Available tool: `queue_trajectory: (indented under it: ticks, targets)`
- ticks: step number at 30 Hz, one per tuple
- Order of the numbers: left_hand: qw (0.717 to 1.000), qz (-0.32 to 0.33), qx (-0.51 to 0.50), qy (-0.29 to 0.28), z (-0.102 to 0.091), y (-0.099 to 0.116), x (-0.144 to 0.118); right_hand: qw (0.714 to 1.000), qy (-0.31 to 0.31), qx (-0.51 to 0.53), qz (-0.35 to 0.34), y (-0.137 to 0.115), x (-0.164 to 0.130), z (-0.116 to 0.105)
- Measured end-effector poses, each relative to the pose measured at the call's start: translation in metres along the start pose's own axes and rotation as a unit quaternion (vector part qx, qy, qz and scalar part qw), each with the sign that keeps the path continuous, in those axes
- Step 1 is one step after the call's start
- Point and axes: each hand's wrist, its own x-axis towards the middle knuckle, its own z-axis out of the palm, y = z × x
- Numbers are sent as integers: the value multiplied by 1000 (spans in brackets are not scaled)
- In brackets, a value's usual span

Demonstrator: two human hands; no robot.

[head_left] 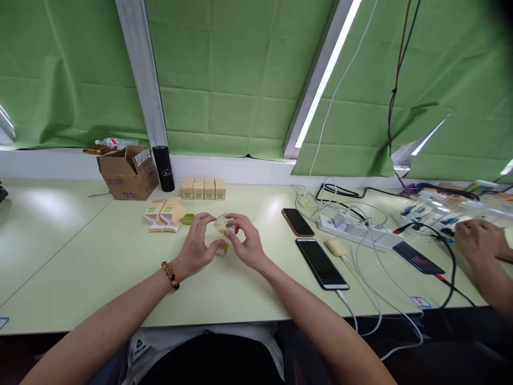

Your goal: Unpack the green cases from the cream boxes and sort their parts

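L hand (196, 243) and R hand (246, 243) meet over the bench (120, 278), both w/ fingers curled & thumbs in, pinching a small clear item (221, 223) b/w them; exact fingertip contact is too small to tell. The item sits nr the front-middle of the bench, yellowish at its lower part, w/ a pale bit (220, 251) under the L thumb; can't tell if that's part of it or a separate pc. Step in hand looks like close two-handed fingertip work on this one item, prob. mid-way, as neither hand is free. Next move prob. calls for a light, steady pinch w/ one hand while the other shifts its grip, as clear pcs could slip. Just L of the fingers lies a small green pc (188, 218), apart from the item; beside it, further L, opened cartons (164, 214) w/ flaps out. Behind, four small boxes (204, 189) stand in a row, side by side. Phones (323, 263) & cables are well off to the R, not touched by either hand.
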Motion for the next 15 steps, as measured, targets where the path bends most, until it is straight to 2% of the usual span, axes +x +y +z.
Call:
queue_trajectory:
  ticks: [3,6,8,11,15]
  targets:
    - [1000,-23,-1,-14,-1,-5,2,995,60,-60,49,13,15,-25]
    - [998,-51,-2,-41,-2,-9,2,977,77,-181,81,36,28,-58]
    - [997,-64,-1,-54,-2,-11,2,956,52,-266,114,52,33,-79]
    - [996,-69,-1,-64,-1,-10,1,923,-4,-336,189,73,33,-99]
    - [994,-79,14,-78,-1,-8,1,902,-81,-353,236,92,30,-102]
